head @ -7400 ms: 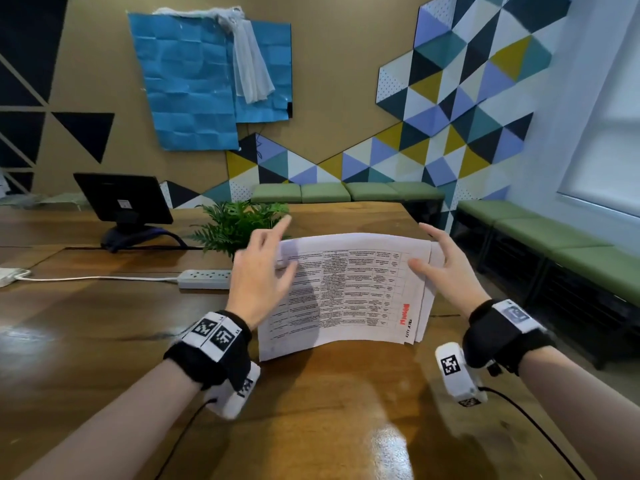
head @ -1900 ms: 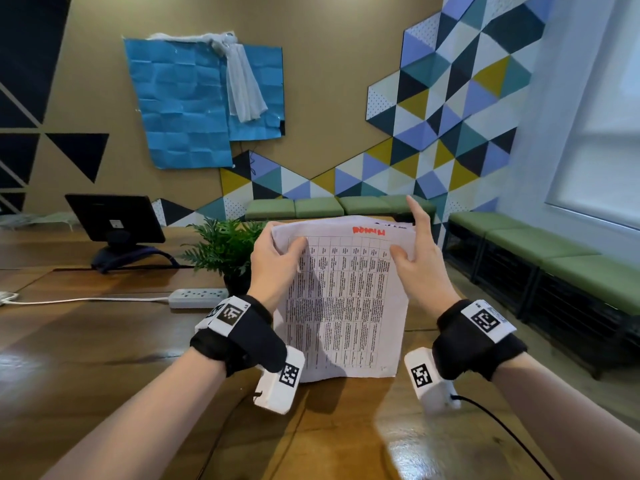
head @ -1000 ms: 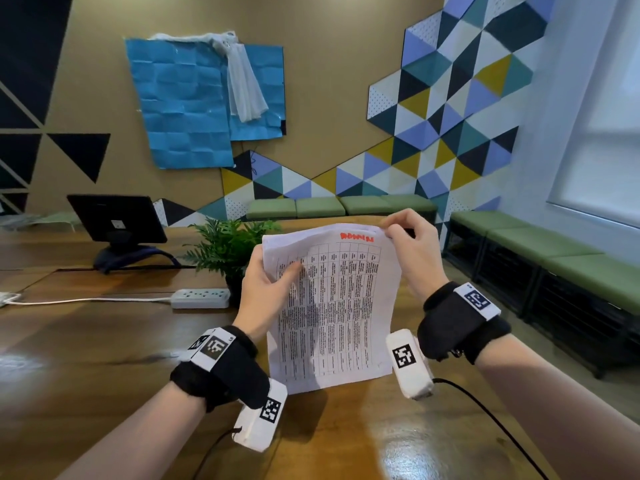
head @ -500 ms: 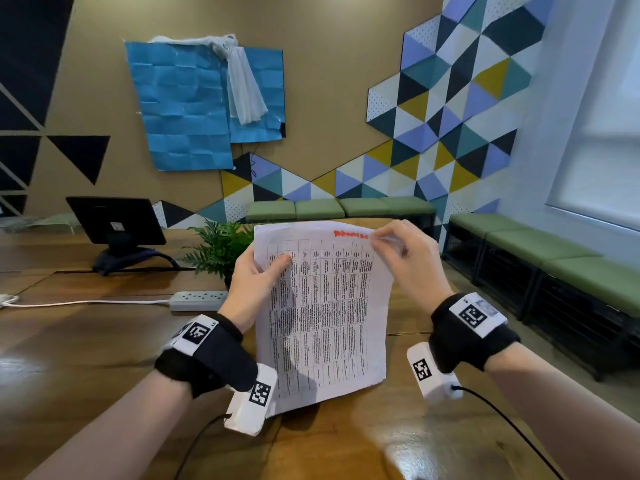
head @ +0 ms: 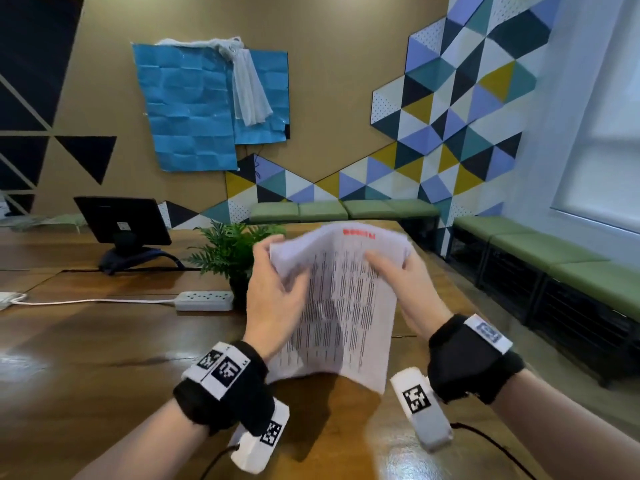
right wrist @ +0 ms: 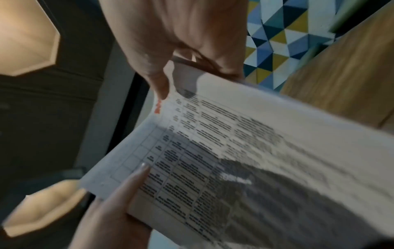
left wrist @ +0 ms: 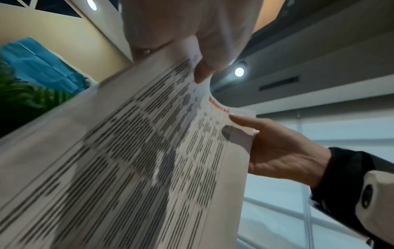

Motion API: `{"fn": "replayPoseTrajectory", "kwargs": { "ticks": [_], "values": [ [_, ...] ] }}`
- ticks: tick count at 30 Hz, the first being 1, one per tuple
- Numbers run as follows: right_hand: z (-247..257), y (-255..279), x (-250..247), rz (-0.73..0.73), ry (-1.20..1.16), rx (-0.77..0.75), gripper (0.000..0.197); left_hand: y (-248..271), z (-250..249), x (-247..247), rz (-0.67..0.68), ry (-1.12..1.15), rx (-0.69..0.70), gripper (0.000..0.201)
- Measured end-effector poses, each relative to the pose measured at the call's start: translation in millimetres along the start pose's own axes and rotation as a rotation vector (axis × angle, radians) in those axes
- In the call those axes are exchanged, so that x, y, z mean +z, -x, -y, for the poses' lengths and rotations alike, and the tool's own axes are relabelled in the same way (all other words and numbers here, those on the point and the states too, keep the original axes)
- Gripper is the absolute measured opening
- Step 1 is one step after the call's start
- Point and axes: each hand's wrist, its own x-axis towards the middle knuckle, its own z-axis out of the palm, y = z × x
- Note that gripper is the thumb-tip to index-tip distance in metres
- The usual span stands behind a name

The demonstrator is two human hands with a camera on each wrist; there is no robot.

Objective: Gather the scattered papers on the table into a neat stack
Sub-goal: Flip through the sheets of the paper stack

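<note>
The long wooden tabletop (head: pixel 104 341) stretches out under everything, with a potted plant (head: pixel 232 251), a power strip (head: pixel 204 300) and a dark monitor (head: pixel 121 220) sitting well back from the action. Front and centre, the papers (head: pixel 346 306) stand on end, printed tables facing the person, bottom edge down at the tabletop or just above it; the head view does not settle which. The sheets bow outward at the top, and the lower right corner hangs a touch below the rest, so the edges are not yet flush.

Left hand (head: pixel 277 299) takes the left side, thumb across the front, fingers curled behind: a closed grip on the papers. Right hand (head: pixel 405 292) clamps the upper right corner the same way, thumb laid over the print near the red heading; the left wrist view shows that hand (left wrist: pixel 277 151) wrapped round the sheet edge.

This looks like the squaring-up step. To do it well, loosen both grips enough that the sheets can slide, tap the bottom edge on the tabletop, then turn the bundle and tap a long edge too. Pinch too hard and the stragglers stay put; too slack and the bowed top may fan open. Once flush, lay it flat.
</note>
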Motion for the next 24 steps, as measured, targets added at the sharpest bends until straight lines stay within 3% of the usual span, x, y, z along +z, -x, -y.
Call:
{"fn": "replayPoseTrajectory", "kwargs": {
  "ticks": [2, 5, 8, 11, 14, 16, 19, 21, 24],
  "values": [
    [-10.8, 8.9, 5.5, -0.006, 0.083, 0.008, 0.043, 4.8, 13.7, -0.7, 0.004, -0.050, -0.079, 0.046],
    [-9.4, 11.4, 10.7, -0.052, 0.204, -0.107, 0.048, -2.6, 21.4, -3.9, -0.030, 0.044, -0.161, 0.045],
    [-6.5, 4.7, 14.2, -0.033, 0.146, -0.139, 0.053, -10.4, 18.8, -6.1, -0.006, 0.161, -0.189, 0.042],
    [-2.1, 1.1, 14.6, -0.007, 0.020, -0.072, 0.041, -17.4, 20.4, -7.5, -0.008, 0.222, -0.202, 0.034],
    [-1.5, -1.2, 10.7, -0.092, 0.274, -0.229, 0.059, -23.9, 21.9, -9.7, -0.033, 0.243, -0.193, 0.032],
    [-1.1, -1.6, 9.1, -0.124, 0.511, -0.367, 0.065, -26.8, 22.8, -9.9, -0.071, 0.200, -0.098, 0.050],
    [-2.3, -2.2, 7.5, -0.103, 0.733, -0.449, 0.049, -30.2, 21.3, -10.1, -0.101, -0.092, 0.170, 0.072],
    [-3.2, -3.2, 5.1, -0.113, 0.735, -0.454, 0.042, -31.7, 21.8, -10.1, -0.054, -0.259, 0.309, 0.065],
    [-1.2, -7.0, 5.4, -0.140, 0.683, -0.433, 0.039, -34.1, 24.1, -13.5, -0.010, -0.305, 0.358, 0.048]
  ]
}}
